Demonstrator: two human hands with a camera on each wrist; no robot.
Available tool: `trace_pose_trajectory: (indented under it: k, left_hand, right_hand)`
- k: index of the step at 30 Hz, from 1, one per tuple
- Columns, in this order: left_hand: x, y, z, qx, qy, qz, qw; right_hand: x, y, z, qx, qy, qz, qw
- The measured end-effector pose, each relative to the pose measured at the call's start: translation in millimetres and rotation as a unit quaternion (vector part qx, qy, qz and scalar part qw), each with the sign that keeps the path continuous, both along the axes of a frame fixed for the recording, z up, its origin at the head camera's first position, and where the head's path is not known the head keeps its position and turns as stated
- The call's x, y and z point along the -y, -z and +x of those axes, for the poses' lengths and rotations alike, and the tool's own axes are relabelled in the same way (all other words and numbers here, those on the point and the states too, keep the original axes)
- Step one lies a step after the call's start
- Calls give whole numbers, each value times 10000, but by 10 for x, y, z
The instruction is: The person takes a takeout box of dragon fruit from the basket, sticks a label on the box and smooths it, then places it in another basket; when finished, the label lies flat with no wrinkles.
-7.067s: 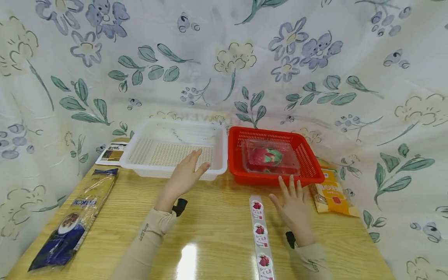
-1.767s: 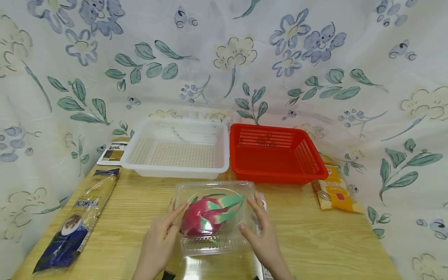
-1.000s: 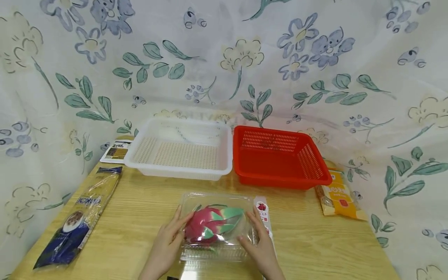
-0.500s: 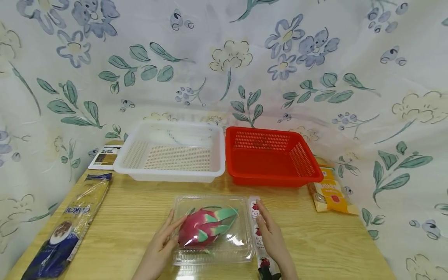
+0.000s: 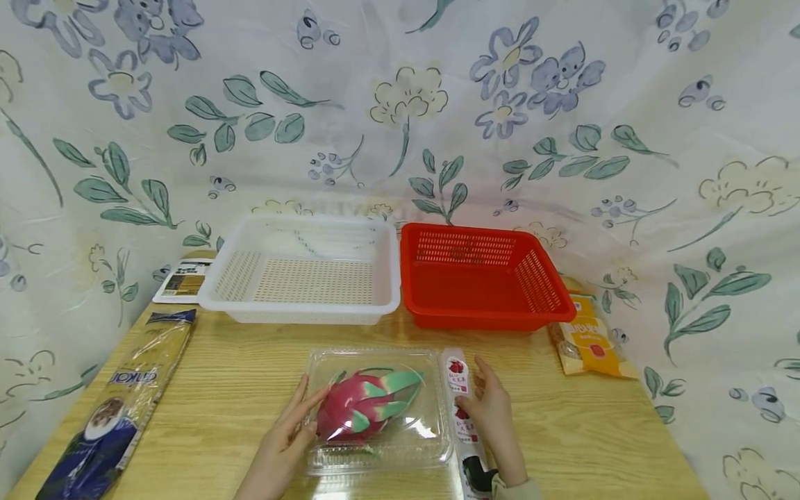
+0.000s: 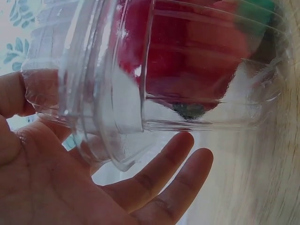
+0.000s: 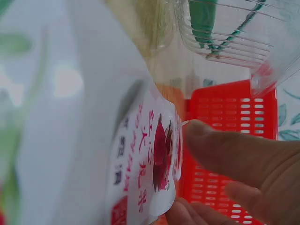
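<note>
A clear lidded plastic box (image 5: 415,455) sits on the wooden table with a pink and green dragon fruit (image 5: 359,410) inside. My left hand (image 5: 284,434) rests against its left side, the index finger along the lid. In the left wrist view, extended fingers (image 6: 164,176) lie just beneath the box edge. Right of the box is a white strip of round dragon fruit stickers (image 5: 458,378). My right hand (image 5: 492,410) is at the strip, its thumb over it and the other fingers bent beside its right edge. A gap shows between that thumb (image 7: 201,129) and the fingers.
A white basket (image 5: 306,314) and a red basket (image 5: 481,319) stand side by side behind the box. A blue and gold packet (image 5: 119,410) lies left, a yellow packet (image 5: 590,340) right. A white flat pack (image 5: 183,281) sits beside the white basket.
The dragon fruit box has come out of the red basket to the table front. My right hand has left its right side and moved over the sticker strip, fingers bending. The left hand stays.
</note>
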State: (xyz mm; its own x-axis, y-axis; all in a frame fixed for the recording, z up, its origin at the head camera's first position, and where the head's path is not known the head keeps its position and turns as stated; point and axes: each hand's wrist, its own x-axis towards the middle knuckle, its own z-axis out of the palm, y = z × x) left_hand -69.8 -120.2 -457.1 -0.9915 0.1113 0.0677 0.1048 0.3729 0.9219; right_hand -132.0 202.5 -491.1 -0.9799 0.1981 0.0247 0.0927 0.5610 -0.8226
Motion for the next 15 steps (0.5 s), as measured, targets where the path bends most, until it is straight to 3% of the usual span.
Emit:
trace_pose_trajectory:
  k: [15]
  left_hand:
    - [-8,-30,7,-31,10,-167,9999]
  right_hand:
    - [-15,-24,-7,-51,73,1427,9897]
